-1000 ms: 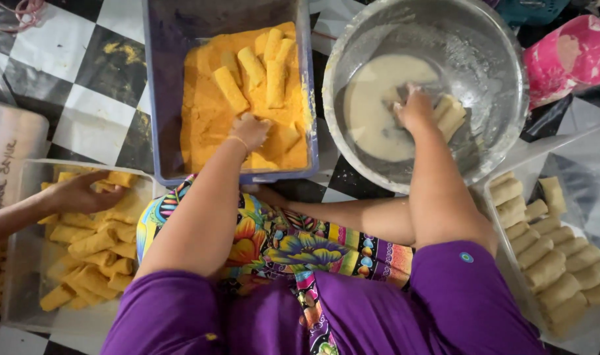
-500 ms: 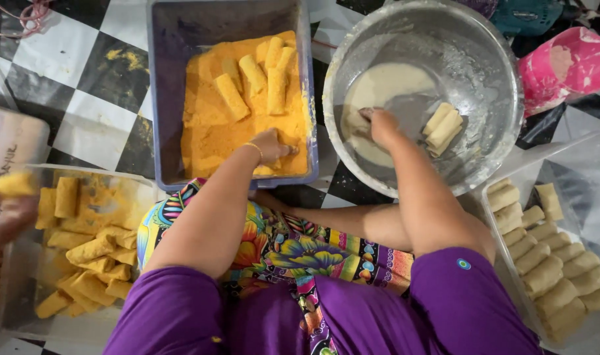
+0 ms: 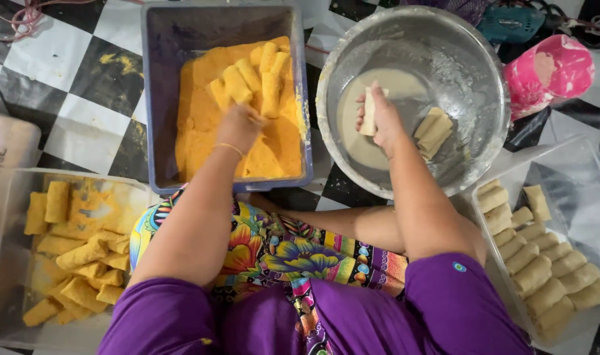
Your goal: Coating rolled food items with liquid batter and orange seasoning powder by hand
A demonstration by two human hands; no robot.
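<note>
My left hand rests in the blue tub of orange breadcrumbs, touching a crumbed roll among several others. My right hand is over the steel bowl of pale batter and holds a wet pale roll upright. Two more battered rolls lie in the bowl to the right of that hand.
A clear box at lower left holds several crumbed rolls. A clear tray at lower right holds several plain rolls. A pink bag lies beyond the bowl. The floor is black and white tiles.
Another person's hand has left the clear box at left. My left hand moved deeper into the crumbs. My right hand lifted a roll out of the batter.
</note>
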